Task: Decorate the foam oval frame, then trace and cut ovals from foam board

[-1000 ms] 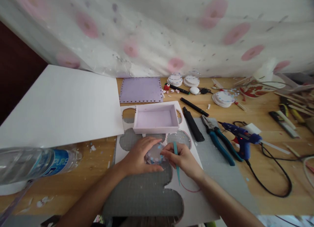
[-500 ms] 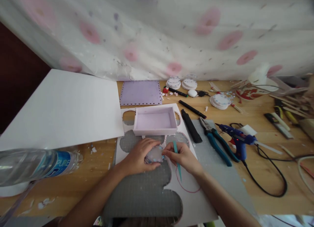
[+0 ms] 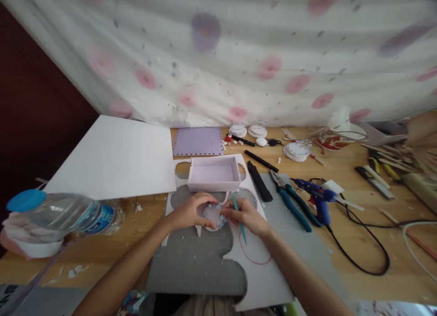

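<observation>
My left hand [image 3: 197, 211] curls round a small whitish round disc [image 3: 213, 212] with pale blue bits along its edge, thumb in front and fingers behind. My right hand [image 3: 244, 215] has a slim teal pointed tool [image 3: 236, 204] tucked between its fingers, the narrow tip aimed down toward me. Its thumb and forefinger are pinched at the disc's right edge; whatever tiny piece they may hold is too small to tell. Below the hands lies a white board [image 3: 269, 270] with scalloped cut-outs on a grey cutting mat [image 3: 191, 266]. A lilac open box [image 3: 214, 174] stands just beyond.
Pliers [image 3: 293, 202], a blue glue gun [image 3: 316, 195] with its cable, and a black cutter [image 3: 259, 181] lie to the right. Stacked white discs [image 3: 297, 151] sit farther back. At left are a water bottle [image 3: 71, 213] and a large white sheet [image 3: 116, 161].
The view has tilted up and shifted left, so the bottle's blue cap now shows. My left hand has loosened slightly, uncovering more of the disc. The teal tool stays in my right hand.
</observation>
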Demonstrator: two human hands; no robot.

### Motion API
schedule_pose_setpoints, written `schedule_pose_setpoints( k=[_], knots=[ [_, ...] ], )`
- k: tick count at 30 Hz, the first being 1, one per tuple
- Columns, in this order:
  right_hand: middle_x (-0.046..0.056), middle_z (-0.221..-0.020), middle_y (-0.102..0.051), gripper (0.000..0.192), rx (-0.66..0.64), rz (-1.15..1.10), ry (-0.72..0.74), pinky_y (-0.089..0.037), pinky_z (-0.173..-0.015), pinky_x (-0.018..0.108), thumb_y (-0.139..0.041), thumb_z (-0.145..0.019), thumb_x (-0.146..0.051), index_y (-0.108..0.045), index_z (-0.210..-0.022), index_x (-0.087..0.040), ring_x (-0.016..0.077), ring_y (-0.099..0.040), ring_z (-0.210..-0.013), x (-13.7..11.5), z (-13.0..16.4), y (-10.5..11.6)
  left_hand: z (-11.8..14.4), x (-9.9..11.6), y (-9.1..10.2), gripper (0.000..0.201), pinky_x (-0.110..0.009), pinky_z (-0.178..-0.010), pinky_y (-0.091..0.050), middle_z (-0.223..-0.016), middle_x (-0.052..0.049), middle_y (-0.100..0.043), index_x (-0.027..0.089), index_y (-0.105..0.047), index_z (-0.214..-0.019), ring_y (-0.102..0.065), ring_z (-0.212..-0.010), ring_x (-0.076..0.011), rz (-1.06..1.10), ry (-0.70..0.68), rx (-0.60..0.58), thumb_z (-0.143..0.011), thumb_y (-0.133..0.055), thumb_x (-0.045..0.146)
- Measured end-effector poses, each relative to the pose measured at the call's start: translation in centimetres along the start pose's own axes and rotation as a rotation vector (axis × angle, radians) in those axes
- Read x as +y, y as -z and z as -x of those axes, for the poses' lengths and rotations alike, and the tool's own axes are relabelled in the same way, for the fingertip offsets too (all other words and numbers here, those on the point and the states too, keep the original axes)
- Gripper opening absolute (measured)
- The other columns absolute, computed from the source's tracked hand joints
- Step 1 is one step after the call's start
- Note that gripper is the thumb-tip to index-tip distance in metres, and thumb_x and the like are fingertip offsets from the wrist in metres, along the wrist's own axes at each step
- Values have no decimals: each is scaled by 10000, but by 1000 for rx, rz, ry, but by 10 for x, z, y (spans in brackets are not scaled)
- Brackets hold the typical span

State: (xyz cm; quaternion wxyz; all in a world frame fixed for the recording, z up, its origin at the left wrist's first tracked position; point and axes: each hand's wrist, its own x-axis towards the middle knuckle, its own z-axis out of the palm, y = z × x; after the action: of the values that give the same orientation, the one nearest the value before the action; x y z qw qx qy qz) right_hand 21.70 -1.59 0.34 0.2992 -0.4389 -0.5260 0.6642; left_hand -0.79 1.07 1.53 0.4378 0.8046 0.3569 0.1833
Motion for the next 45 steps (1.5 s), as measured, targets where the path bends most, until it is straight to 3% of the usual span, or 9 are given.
schedule_pose_setpoints(
  k=[10, 26, 31, 36, 41, 43, 45],
  knots=[
    [-62, -438, -468, 326, 42, 39, 51, -237, -453, 230, -687, -737, -472, -616, -661, -163, 72, -364, -424, 5, -2, 1, 1, 7, -15, 616, -366, -916, -466, -1071, -86, -666, 194, -671, -1051, -608, -1017, -253, -62, 34, 170, -555, -859, 509],
    [-54, -443, -481, 259, 69, 120, 34, -269, -452, 226, -674, -764, -391, -609, -628, -181, 80, -376, -423, 3, -1, -5, 1, 2, -17, 656, -398, -951, -460, -1072, -103, -685, 182, -674, -1068, -607, -1045, -264, -112, -68, 180, -537, -861, 520],
    [-50, -445, -498, 271, 86, 52, 19, -266, -450, 230, -683, -768, -429, -671, -712, -165, 82, -392, -418, 2, -1, -4, 2, 1, -17, 652, -403, -962, -453, -1090, -103, -682, 196, -663, -1097, -604, -1055, -266, -88, -67, 171, -582, -823, 563],
    [-76, -399, -409, 370, 271, -231, 71, -224, -430, 234, -646, -785, -523, -679, -794, -154, 75, -313, -389, 3, -4, 2, 5, 1, -14, 689, -426, -1015, -406, -1142, -105, -676, 207, -647, -1137, -582, -1103, -280, -101, -122, 130, -589, -807, 593],
    [-70, -382, -370, 404, 465, -395, 108, -226, -407, 246, -592, -791, -566, -624, -728, -169, 86, -287, -372, -1, -5, 16, 18, 10, 1, 909, -449, -1076, -364, -1339, -139, -559, 232, -535, -1326, -500, -1242, -318, -57, -103, 151, -573, -748, 694],
    [-64, -404, -376, 389, 468, -406, 126, -262, -419, 244, -576, -798, -559, -609, -723, -179, 93, -314, -389, -7, -1, 23, 28, 13, 8, 873, -427, -1060, -388, -1370, -136, -531, 239, -517, -1343, -497, -1252, -307, -11, -65, 210, -632, -693, 715],
    [-51, -466, -414, 371, 467, -399, 140, -292, -429, 238, -578, -798, -553, -607, -753, -186, 100, -362, -428, -14, 7, 30, 40, 15, 13, 655, -393, -1014, -431, -1269, -116, -603, 230, -572, -1271, -560, -1164, -265, -17, -30, 315, -760, -654, 632]
  ],
)
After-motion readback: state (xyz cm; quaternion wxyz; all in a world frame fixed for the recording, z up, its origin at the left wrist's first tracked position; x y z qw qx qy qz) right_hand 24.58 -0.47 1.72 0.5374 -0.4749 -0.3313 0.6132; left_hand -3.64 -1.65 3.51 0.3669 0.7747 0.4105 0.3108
